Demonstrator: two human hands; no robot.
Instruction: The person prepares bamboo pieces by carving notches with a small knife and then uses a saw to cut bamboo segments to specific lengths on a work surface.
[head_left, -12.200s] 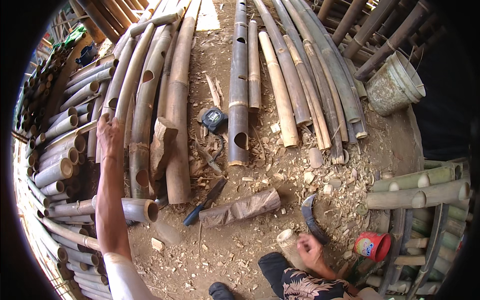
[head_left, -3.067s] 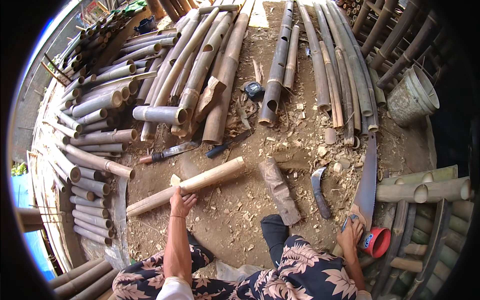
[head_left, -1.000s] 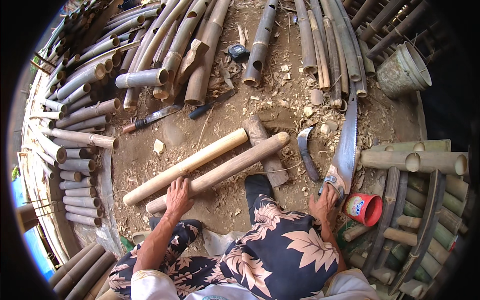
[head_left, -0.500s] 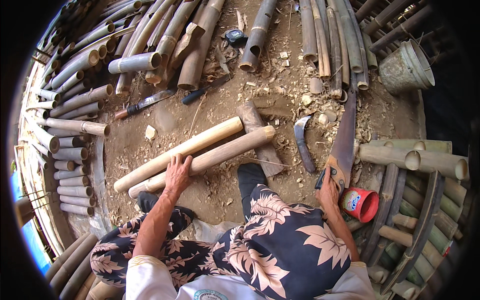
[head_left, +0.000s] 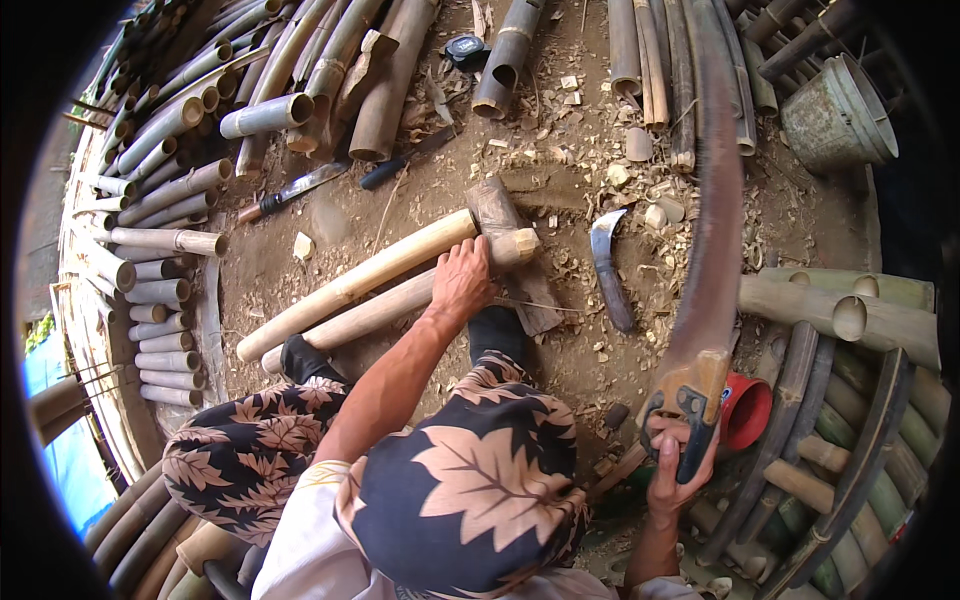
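My right hand [head_left: 672, 462] grips the wooden and black handle of a handsaw [head_left: 712, 240], raised with its long brown blade pointing away from me. My left hand [head_left: 463, 282] lies over the nearer bamboo pole [head_left: 375, 312] close to its right end, fingers wrapped across the top. That pole's right end rests on a wooden block [head_left: 530, 300]. A second, paler bamboo pole [head_left: 365, 282] lies alongside on the far side, its right end by the block. My left palm is hidden beneath the hand.
A sickle-like curved knife [head_left: 606, 270] lies right of the block. Farther off are a knife [head_left: 292, 192], a dark-handled blade [head_left: 405, 160] and a tape measure [head_left: 466, 52]. A red can [head_left: 742, 412] stands behind the saw handle; a bucket [head_left: 838, 112] and stacked bamboo [head_left: 165, 300] flank the ground.
My left hand has slid right along the nearer pole toward its end. My right hand has lifted the saw off the ground and turned it. My right leg has shifted left.
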